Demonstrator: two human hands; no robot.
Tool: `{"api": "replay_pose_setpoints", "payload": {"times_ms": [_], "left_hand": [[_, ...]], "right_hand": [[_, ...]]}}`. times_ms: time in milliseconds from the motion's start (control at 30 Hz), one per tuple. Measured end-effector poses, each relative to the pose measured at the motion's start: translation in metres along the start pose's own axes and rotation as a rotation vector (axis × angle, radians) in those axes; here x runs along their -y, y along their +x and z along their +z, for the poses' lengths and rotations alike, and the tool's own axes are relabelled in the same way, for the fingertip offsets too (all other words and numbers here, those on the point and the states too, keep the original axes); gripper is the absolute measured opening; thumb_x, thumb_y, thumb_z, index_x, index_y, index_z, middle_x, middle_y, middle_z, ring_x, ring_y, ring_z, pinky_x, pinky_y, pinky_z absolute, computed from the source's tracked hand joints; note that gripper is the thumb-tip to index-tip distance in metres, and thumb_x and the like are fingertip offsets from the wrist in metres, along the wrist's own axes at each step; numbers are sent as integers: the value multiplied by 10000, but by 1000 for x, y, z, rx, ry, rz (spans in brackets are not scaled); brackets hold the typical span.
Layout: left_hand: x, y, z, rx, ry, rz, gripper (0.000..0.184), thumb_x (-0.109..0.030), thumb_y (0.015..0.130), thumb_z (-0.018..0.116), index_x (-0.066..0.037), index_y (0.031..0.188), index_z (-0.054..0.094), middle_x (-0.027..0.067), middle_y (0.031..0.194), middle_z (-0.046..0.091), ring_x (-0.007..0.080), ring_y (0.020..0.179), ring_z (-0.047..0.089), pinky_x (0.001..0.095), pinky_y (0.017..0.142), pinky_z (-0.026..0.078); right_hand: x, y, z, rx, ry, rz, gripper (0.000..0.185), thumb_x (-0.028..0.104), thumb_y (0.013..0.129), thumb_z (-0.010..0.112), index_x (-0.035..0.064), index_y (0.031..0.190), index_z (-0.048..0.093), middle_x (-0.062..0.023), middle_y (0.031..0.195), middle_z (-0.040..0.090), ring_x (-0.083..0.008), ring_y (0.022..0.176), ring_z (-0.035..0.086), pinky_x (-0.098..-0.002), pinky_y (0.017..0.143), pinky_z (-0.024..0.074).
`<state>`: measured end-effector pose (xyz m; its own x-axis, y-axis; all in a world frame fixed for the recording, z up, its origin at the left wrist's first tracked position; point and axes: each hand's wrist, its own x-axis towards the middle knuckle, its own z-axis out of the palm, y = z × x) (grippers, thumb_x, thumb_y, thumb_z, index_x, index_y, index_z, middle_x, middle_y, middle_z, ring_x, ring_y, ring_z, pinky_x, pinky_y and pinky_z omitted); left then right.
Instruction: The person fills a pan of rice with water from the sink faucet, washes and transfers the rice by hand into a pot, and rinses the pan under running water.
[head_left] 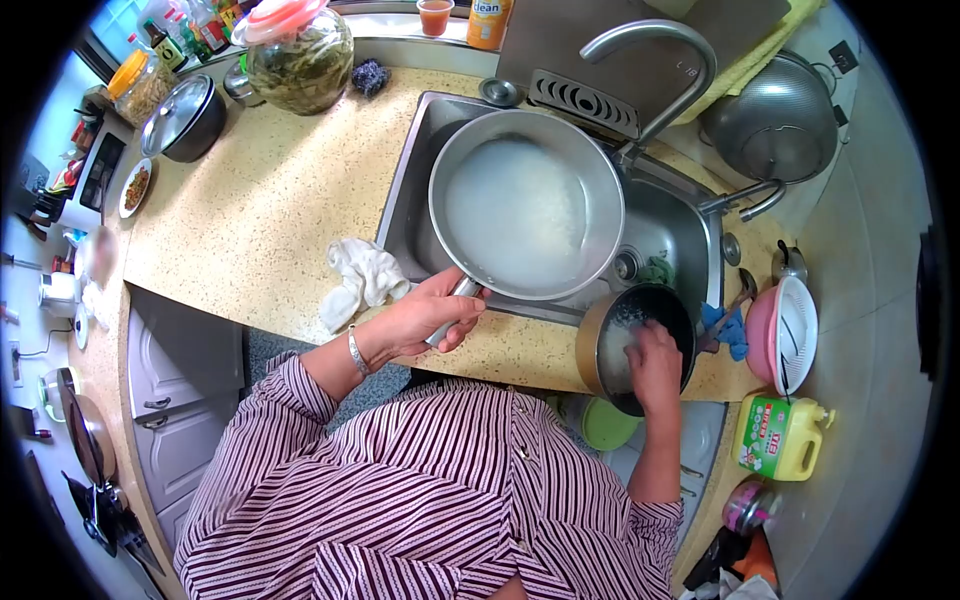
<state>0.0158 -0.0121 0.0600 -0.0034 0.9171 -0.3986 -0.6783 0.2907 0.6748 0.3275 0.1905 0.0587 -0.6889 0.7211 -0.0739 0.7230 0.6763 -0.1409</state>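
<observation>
My left hand is closed around the handle of a wide grey pan. Cloudy white water fills it, with pale grains, apparently rice, settled at its right side. The pan is over the sink. My right hand reaches into a deep pot with a dark inside and a tan outside, at the counter's front edge. Whitish liquid and some pale bits show in the pot around my fingers. The fingertips are blurred and partly hidden, so their grip does not show clearly.
A faucet arches behind the pan. Left of the sink lies a white cloth. At the right are a ladle, a blue cloth, a white colander and a yellow jug. A large glass jar stands at the back.
</observation>
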Motion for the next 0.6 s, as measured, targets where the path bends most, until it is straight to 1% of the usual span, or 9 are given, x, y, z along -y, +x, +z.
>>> {"api": "replay_pose_setpoints", "payload": {"times_ms": [33,167,233,267,367,433,467,533,600], "left_hand": [[0,-1,-1,-6,2,-3,249,-112,949,601,-25,1134,459,0,655,487,66,469,474,206,401,397],[-4,-1,1,-36,79,33,243,-108,947,596,-23,1125,454,8,659,493,74,472,482,219,401,399],[-5,-5,3,-58,92,35,236,-100,947,590,-21,1121,451,10,661,495,77,472,484,224,400,399],[-7,-6,4,-84,119,40,237,-101,947,593,-22,1119,450,9,661,496,78,472,484,227,400,397],[-13,-5,3,-129,150,50,239,-105,949,599,-24,1116,449,8,662,497,80,470,485,230,400,395],[-12,-7,0,-145,155,32,240,-107,950,602,-26,1114,448,7,661,497,81,468,485,231,400,394],[-11,-7,-3,-130,158,35,256,-104,950,598,-13,1134,444,8,667,502,80,484,492,234,403,407],[-10,-7,-5,-119,160,34,274,-101,950,595,-1,1153,441,10,673,506,80,501,499,237,405,420],[-11,-8,-4,-104,142,35,271,-99,953,595,0,1153,442,10,675,509,80,501,504,237,401,420]], "right_hand": [[2,-3,6,-166,2,12,232,98,860,656,72,1086,699,-149,1077,706,-376,1136,606,-490,936,483],[4,0,5,-12,157,-71,244,99,857,662,70,1096,694,-157,1092,707,-385,1141,603,-492,944,478],[4,7,1,-3,320,242,283,84,833,670,51,1114,688,-199,1218,653,-384,1100,628,-485,972,472],[-1,4,3,-4,323,245,283,84,833,670,51,1114,688,-199,1218,653,-384,1100,628,-485,972,472],[-12,4,7,82,101,2,262,38,816,662,19,1076,682,-197,1099,670,-374,952,671,-423,851,527],[-10,0,9,-341,23,-194,203,-12,814,630,2,1008,687,-193,989,691,-373,853,689,-430,789,534],[-9,0,8,-342,26,-192,203,-12,814,630,2,1008,687,-193,989,691,-373,853,689,-430,789,534],[-6,-3,3,-207,439,105,237,-83,804,574,-14,1004,681,-203,1051,690,-375,887,687,-406,813,538],[-11,-7,11,-170,375,82,269,-106,797,547,-22,1018,675,-206,1081,685,-372,884,689,-402,812,540]]}}
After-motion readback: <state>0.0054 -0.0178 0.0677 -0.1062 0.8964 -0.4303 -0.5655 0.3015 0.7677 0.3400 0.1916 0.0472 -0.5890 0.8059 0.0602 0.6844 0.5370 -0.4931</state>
